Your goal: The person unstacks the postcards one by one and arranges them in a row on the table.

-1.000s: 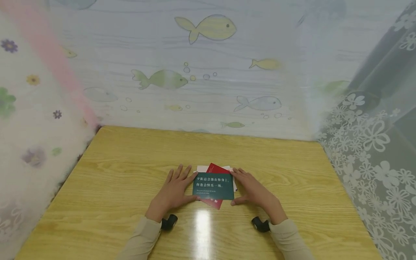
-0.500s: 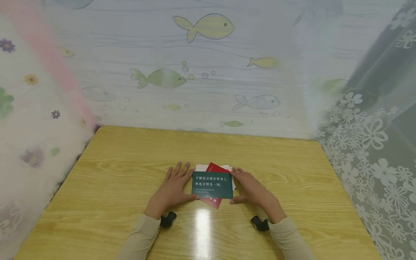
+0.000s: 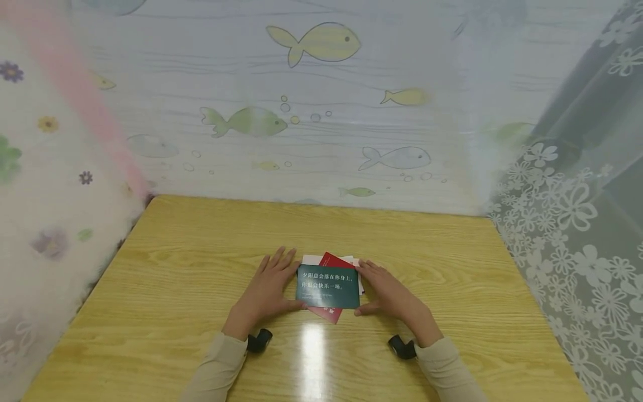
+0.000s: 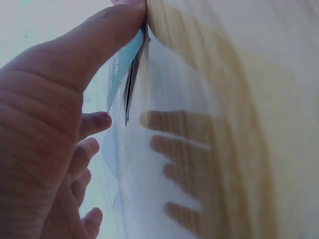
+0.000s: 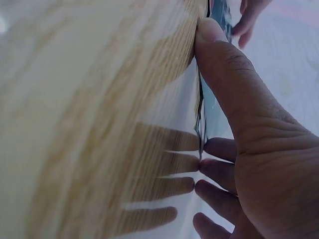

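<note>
In the head view, a dark green card (image 3: pixel 329 286) with white Chinese writing tops a fanned pile. Beneath it, corners of a red card (image 3: pixel 324 315) and pale cards (image 3: pixel 312 260) stick out at different angles. My left hand (image 3: pixel 266 290) holds the green card's left end between thumb and index finger. At the right end my right hand (image 3: pixel 394 296) does the same, thumb at the near corner, index at the far one. The left wrist view shows the green card (image 4: pixel 121 67) slanting slightly away from the cards under it. The other fingers stay spread.
A wood-grain table (image 3: pixel 201 229) carries the pile, with a bright glare strip in front. Fish-patterned cloth (image 3: pixel 321 139) hangs behind it. Floral fabric (image 3: pixel 55 184) borders the left, lace curtain (image 3: pixel 598 268) the right. Black devices (image 3: pixel 260 340) sit at both wrists.
Both hands keep their places at the card's ends. The left fingertips shift slightly away from me; the view itself drifts a little.
</note>
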Demonstrator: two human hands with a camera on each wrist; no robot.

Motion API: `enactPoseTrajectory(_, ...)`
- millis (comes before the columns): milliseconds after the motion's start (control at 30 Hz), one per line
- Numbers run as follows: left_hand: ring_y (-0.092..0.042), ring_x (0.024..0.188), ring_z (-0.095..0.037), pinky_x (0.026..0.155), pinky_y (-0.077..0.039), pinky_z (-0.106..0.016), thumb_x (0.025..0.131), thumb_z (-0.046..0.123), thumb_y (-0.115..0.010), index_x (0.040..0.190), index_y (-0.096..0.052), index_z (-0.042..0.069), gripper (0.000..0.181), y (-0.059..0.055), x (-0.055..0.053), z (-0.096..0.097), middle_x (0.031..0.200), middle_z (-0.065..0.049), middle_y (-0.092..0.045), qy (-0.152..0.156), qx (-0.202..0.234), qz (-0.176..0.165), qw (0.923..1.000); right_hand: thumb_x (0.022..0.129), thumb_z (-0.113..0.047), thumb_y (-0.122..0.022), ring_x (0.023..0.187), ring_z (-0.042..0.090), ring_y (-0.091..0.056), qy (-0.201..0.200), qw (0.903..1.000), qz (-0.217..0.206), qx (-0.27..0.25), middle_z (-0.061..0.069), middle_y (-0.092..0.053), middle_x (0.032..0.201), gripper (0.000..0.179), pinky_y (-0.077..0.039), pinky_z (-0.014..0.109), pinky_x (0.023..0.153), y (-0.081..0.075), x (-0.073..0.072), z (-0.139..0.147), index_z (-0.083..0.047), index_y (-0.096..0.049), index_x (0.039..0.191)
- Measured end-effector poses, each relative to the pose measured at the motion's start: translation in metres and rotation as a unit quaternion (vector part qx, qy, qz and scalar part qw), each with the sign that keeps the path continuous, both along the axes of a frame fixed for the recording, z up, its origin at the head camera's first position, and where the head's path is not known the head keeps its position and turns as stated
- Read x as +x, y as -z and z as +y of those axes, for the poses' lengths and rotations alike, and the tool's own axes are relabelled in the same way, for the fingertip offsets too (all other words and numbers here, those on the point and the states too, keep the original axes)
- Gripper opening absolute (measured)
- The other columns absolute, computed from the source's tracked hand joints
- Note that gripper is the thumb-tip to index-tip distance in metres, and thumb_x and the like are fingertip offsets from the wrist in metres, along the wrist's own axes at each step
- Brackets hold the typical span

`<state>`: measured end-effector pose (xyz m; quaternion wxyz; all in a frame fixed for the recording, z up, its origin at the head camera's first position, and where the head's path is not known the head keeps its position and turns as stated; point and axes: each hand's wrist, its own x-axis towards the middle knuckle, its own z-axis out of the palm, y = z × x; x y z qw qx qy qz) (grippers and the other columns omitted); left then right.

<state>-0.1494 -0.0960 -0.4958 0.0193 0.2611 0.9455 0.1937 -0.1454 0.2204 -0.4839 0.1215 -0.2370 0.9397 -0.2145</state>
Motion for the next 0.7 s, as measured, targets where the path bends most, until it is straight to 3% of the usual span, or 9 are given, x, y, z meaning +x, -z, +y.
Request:
enactPoseTrajectory(200,-0.018,0.156,-0.034,0.127,-0.018,-0.056,0.075,0.064,-0.081,0.148,-0.053,0.006,0.097,0.0014,-0.0012,-0.0009,0.166,-0.013,-0.031,0.004,-0.001,0.026,0.9997,0.074,-0.035,-0.092,0.151,0.043,-0.030,0.008,0.9999,-0.003,-0.005,0.022,-0.038,0.160,0.102,-0.027,0.057,0.123,-0.0018,0.0028,-0.0008,0.007,-0.040,0.151)
enactPoseTrajectory(700,-0.020,0.156,-0.032,0.127,-0.018,-0.054,0.069,0.065,-0.081,0.141,-0.060,0.005,0.096,0.0002,-0.0009,-0.0011,0.165,-0.013,-0.033,0.011,-0.013,0.038,0.9991,0.076,-0.036,-0.091,0.150,0.041,-0.033,-0.003,0.9997,0.023,0.005,0.020,-0.042,0.158,0.094,-0.031,0.055,0.122,-0.0043,0.0072,-0.0042,0.005,-0.045,0.147)
